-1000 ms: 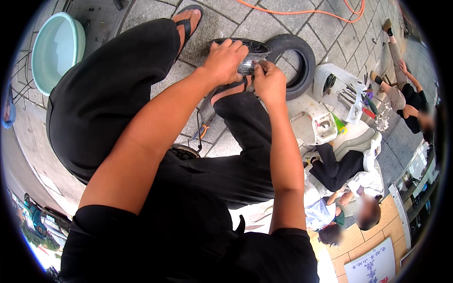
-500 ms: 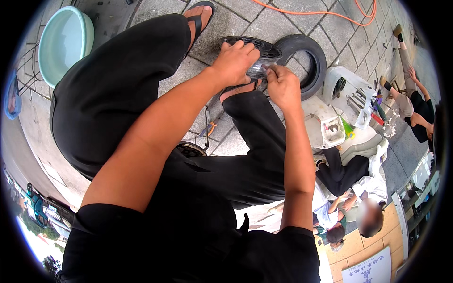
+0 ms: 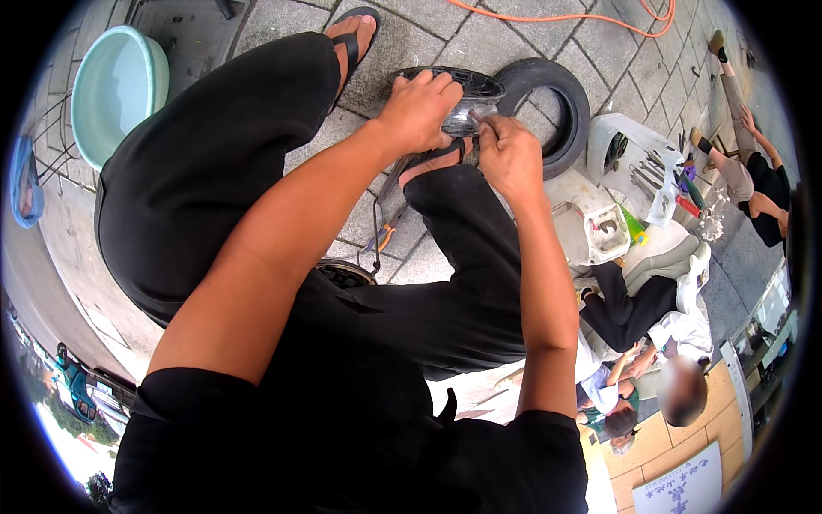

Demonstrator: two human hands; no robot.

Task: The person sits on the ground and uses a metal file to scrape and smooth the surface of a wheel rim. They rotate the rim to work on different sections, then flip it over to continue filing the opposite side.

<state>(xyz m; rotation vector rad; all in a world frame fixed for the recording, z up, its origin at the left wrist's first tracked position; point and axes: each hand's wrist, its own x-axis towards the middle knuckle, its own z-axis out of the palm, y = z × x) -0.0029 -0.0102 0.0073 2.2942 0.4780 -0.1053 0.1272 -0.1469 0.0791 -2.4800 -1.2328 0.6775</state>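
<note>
Grey paving (image 3: 411,47) spreads below; over it the left hand (image 3: 421,110) clasps a dark wheel rim (image 3: 467,103), seemingly to steady it; the right hand (image 3: 511,152) sets bent fingers at its silvery face, whether pinching anything cannot be told; both forearms (image 3: 274,240) reach forward, a tyre (image 3: 574,107) beside the rim

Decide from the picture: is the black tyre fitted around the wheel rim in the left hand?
No, the black tyre lies on the paving beside the wheel rim, and paving shows through its open centre.
</note>
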